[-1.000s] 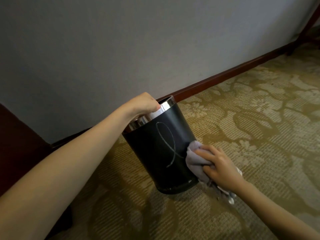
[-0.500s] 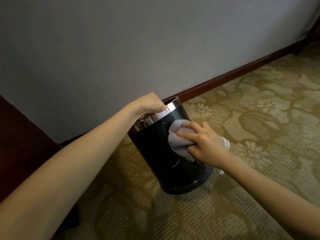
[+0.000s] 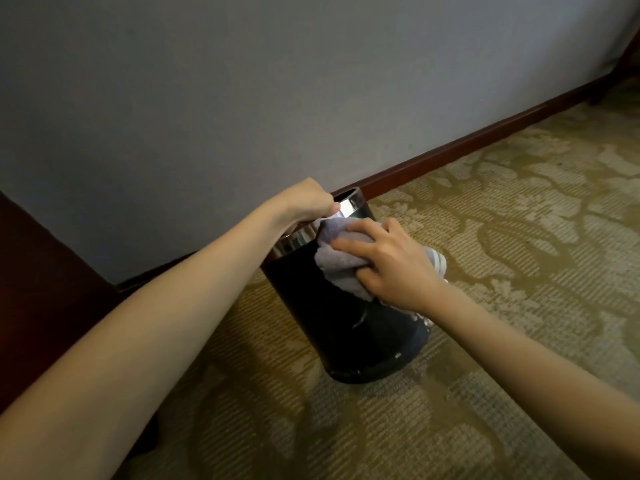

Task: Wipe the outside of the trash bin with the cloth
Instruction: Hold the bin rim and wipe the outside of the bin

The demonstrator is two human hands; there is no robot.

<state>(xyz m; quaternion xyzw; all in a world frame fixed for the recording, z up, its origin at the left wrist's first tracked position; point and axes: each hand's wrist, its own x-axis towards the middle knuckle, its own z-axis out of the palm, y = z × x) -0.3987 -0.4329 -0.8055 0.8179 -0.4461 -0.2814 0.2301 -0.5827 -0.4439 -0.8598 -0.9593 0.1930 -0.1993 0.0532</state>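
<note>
A black round trash bin with a shiny metal rim stands tilted on the carpet, close to the wall. My left hand grips the rim at its top. My right hand presses a bunched grey cloth against the bin's upper side, just under the rim. The cloth's striped end hangs out behind my right wrist. A faint pale mark shows on the bin's side below the cloth.
A grey wall with a dark red-brown baseboard runs behind the bin. Dark wooden furniture stands at the left. Patterned beige carpet stretches to the right and in front.
My right hand has slid the cloth up the bin's side, from near the base to just under the rim. The pale looped mark is now mostly covered or gone. The left hand kept its grip.
</note>
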